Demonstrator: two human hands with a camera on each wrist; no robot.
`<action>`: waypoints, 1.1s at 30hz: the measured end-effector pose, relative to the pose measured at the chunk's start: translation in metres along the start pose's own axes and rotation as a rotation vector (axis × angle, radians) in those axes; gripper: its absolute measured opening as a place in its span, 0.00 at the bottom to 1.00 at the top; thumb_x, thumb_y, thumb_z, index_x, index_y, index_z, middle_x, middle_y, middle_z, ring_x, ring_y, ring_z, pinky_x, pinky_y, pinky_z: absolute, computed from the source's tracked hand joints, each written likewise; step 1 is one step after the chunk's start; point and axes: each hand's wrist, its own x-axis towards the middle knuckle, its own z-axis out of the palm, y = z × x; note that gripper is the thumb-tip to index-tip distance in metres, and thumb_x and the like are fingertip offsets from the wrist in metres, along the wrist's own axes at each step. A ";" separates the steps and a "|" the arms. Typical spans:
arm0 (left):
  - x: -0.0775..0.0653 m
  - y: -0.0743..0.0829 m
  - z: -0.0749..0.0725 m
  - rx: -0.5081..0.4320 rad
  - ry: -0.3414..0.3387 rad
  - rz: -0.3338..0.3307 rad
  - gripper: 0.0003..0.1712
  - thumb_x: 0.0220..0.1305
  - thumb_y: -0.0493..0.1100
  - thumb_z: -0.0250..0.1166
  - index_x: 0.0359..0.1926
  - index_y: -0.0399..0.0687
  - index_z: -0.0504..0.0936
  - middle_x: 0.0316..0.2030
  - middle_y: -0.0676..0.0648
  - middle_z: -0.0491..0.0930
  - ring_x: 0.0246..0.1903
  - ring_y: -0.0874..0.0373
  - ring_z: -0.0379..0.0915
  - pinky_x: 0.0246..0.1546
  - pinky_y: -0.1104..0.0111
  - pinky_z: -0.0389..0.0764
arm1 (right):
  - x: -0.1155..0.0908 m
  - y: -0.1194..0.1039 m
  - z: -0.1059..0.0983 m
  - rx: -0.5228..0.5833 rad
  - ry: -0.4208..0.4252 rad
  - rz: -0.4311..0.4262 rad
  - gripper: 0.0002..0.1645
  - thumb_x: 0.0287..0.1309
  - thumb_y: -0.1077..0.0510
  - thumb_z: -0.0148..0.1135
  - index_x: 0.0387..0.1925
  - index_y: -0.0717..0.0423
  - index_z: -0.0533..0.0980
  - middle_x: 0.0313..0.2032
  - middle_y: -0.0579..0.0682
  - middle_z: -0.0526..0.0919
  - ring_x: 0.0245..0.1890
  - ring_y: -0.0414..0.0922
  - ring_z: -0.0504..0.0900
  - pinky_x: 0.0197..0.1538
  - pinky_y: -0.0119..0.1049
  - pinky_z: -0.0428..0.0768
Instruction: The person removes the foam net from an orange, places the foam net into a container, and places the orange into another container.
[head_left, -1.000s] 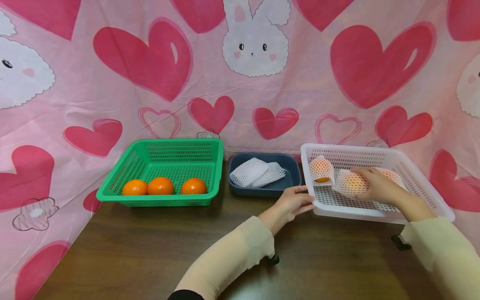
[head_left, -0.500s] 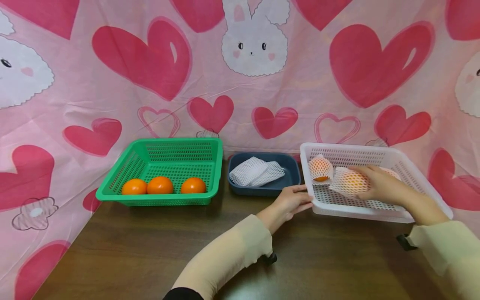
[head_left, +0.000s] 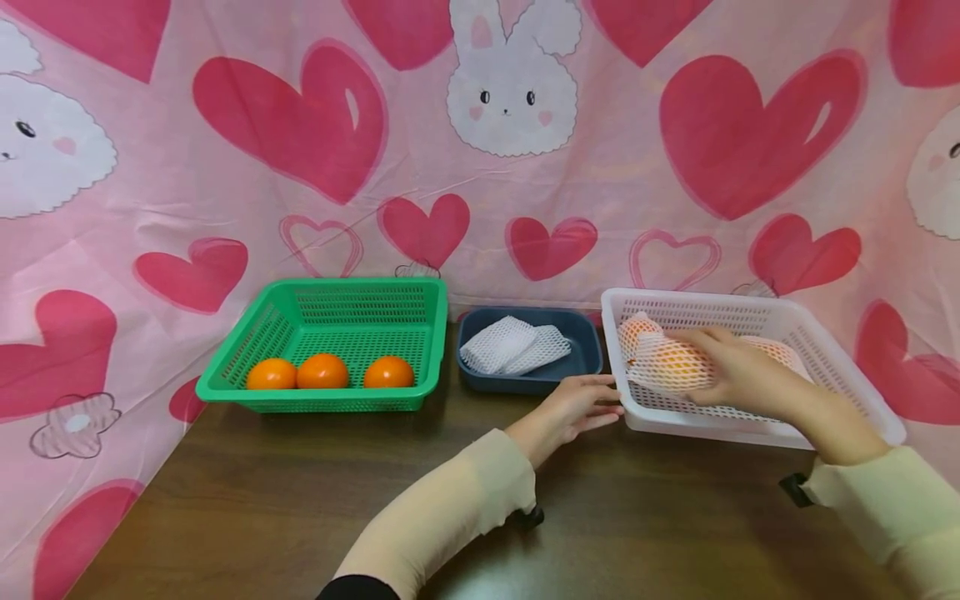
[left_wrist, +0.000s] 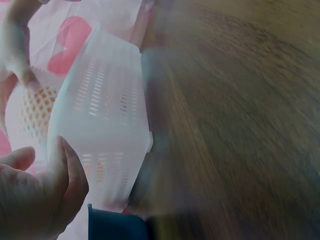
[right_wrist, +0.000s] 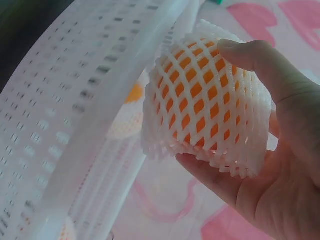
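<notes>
Head view: the netted orange [head_left: 677,367] is at nine o'clock in the white basket [head_left: 720,423], and the right hand [head_left: 738,371] has its thumb and fingers around it. I think it's a bit heavy and hard, but its soft net [right_wrist: 207,100] could slide, so its fat middle seems best to hold. At eight o'clock, the left hand [head_left: 576,408] touches the basket with straight fingers.
</notes>
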 end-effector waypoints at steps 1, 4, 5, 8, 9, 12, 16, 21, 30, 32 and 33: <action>0.000 0.000 -0.001 0.008 -0.004 -0.001 0.20 0.70 0.31 0.63 0.62 0.38 0.80 0.40 0.43 0.86 0.32 0.56 0.82 0.50 0.60 0.83 | 0.000 -0.003 0.000 -0.002 0.003 -0.006 0.53 0.42 0.53 0.85 0.68 0.63 0.69 0.58 0.72 0.72 0.55 0.67 0.74 0.50 0.69 0.78; -0.001 0.001 -0.007 0.031 -0.021 0.008 0.19 0.73 0.34 0.60 0.62 0.38 0.80 0.43 0.42 0.86 0.36 0.54 0.83 0.51 0.58 0.83 | 0.001 -0.012 0.000 0.004 0.013 -0.028 0.52 0.43 0.52 0.85 0.69 0.62 0.69 0.59 0.70 0.73 0.56 0.66 0.74 0.51 0.69 0.77; -0.001 0.001 -0.010 0.033 -0.028 0.008 0.19 0.74 0.35 0.59 0.62 0.37 0.80 0.44 0.41 0.86 0.38 0.52 0.84 0.52 0.57 0.83 | 0.002 -0.014 0.001 0.010 0.013 -0.033 0.52 0.44 0.52 0.84 0.69 0.61 0.69 0.59 0.69 0.73 0.56 0.65 0.74 0.52 0.69 0.77; -0.003 0.001 -0.018 0.055 -0.054 0.016 0.20 0.75 0.36 0.58 0.64 0.37 0.79 0.49 0.39 0.85 0.45 0.47 0.85 0.54 0.54 0.82 | 0.003 -0.021 0.002 0.022 0.018 -0.054 0.52 0.45 0.52 0.84 0.69 0.60 0.69 0.59 0.68 0.73 0.55 0.64 0.75 0.52 0.68 0.77; -0.003 0.001 -0.022 0.060 -0.064 0.015 0.20 0.75 0.36 0.58 0.64 0.37 0.78 0.50 0.39 0.85 0.47 0.46 0.85 0.54 0.54 0.81 | 0.004 -0.023 0.003 0.025 0.019 -0.059 0.51 0.45 0.52 0.84 0.69 0.60 0.69 0.59 0.68 0.73 0.55 0.64 0.76 0.52 0.68 0.77; -0.006 0.001 -0.032 0.098 -0.090 0.009 0.22 0.75 0.37 0.58 0.67 0.36 0.76 0.52 0.39 0.85 0.50 0.45 0.84 0.55 0.53 0.81 | 0.006 -0.030 0.006 0.022 0.030 -0.066 0.52 0.45 0.49 0.84 0.69 0.58 0.69 0.59 0.67 0.74 0.55 0.63 0.77 0.52 0.68 0.78; -0.010 -0.001 -0.048 0.139 -0.112 -0.002 0.24 0.75 0.37 0.57 0.68 0.35 0.74 0.54 0.39 0.84 0.50 0.46 0.84 0.55 0.52 0.81 | 0.010 -0.038 0.012 0.047 0.040 -0.082 0.51 0.46 0.47 0.83 0.70 0.56 0.69 0.60 0.66 0.74 0.56 0.64 0.76 0.53 0.69 0.77; -0.016 0.000 -0.068 0.182 -0.125 -0.007 0.24 0.75 0.38 0.57 0.68 0.36 0.74 0.55 0.39 0.83 0.52 0.45 0.83 0.54 0.51 0.81 | 0.013 -0.045 0.022 0.089 0.069 -0.138 0.51 0.46 0.47 0.83 0.70 0.56 0.70 0.60 0.63 0.75 0.55 0.60 0.76 0.54 0.67 0.77; -0.028 0.000 -0.095 0.292 -0.157 -0.009 0.23 0.74 0.39 0.58 0.66 0.34 0.75 0.55 0.40 0.84 0.47 0.51 0.84 0.50 0.52 0.83 | 0.019 -0.061 0.037 0.130 0.045 -0.163 0.50 0.47 0.48 0.82 0.70 0.52 0.70 0.62 0.60 0.74 0.56 0.59 0.76 0.53 0.65 0.79; -0.031 0.000 -0.100 0.325 -0.177 -0.008 0.24 0.73 0.40 0.59 0.65 0.34 0.75 0.55 0.40 0.84 0.46 0.53 0.84 0.49 0.53 0.83 | 0.019 -0.064 0.040 0.137 0.037 -0.166 0.49 0.47 0.47 0.82 0.70 0.51 0.70 0.62 0.59 0.75 0.56 0.58 0.77 0.53 0.63 0.80; -0.033 -0.001 -0.103 0.345 -0.187 -0.008 0.24 0.73 0.40 0.59 0.65 0.34 0.75 0.54 0.40 0.84 0.46 0.53 0.84 0.49 0.53 0.83 | 0.019 -0.065 0.041 0.143 0.032 -0.167 0.49 0.47 0.47 0.82 0.70 0.51 0.70 0.61 0.59 0.75 0.56 0.57 0.76 0.53 0.63 0.80</action>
